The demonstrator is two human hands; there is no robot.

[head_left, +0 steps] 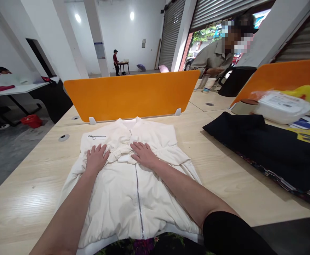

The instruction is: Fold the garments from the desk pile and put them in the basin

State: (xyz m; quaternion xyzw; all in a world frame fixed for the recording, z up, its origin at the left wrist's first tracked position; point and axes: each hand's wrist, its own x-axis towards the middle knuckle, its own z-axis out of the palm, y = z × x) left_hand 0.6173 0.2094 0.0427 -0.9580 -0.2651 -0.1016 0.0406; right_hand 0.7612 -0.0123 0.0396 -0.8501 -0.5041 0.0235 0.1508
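A cream zip-up jacket (118,202) lies spread on the wooden table, its collar toward the orange divider and its hem at the near edge. A metal zipper runs down its middle, and a small dark print marks the upper left. The cloth is bunched in a fold across the chest. My left hand (96,157) rests flat on the left side of that fold, fingers spread. My right hand (143,155) lies on the fold just right of the zipper, fingers stretched out. Neither hand grips the cloth visibly.
An orange divider (131,95) stands behind the jacket. Dark folded clothing (266,148) lies at right, near a plastic box (282,106), a black pitcher (236,81) and paper cups (209,85). Another person (216,56) is beyond the table. A red bucket (32,121) sits on the floor.
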